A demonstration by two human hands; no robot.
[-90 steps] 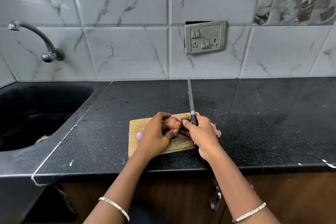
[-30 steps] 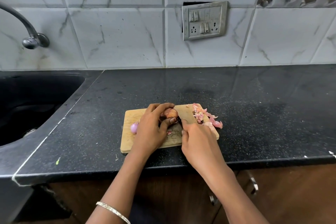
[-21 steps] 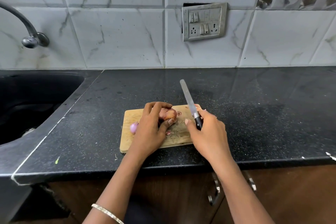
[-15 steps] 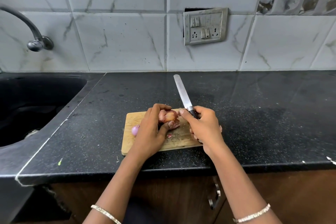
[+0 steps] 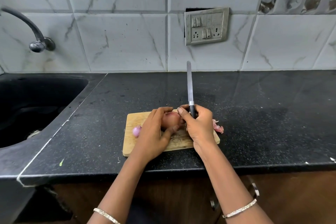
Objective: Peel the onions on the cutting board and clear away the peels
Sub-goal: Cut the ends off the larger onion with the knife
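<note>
A wooden cutting board (image 5: 133,144) lies on the black counter. My left hand (image 5: 152,136) grips a brownish-pink onion (image 5: 170,120) above the board. My right hand (image 5: 199,125) holds a knife (image 5: 189,85) by its black handle, blade pointing up and away, with the thumb tip touching the onion's right end. A small peeled purple onion (image 5: 136,130) sits on the board's left part, just left of my left hand. Pink peels (image 5: 218,127) lie at the board's right edge, partly hidden behind my right hand.
A black sink (image 5: 36,105) is set into the counter at the left, with a tap (image 5: 36,42) on the tiled wall above it. A switch plate (image 5: 206,25) hangs on the wall. Bare counter (image 5: 272,114) stretches to the right of the board.
My right hand lifted from the board with the knife and came back to the onion; the blade swung from leaning left to nearly upright. My left hand kept its grip on the onion.
</note>
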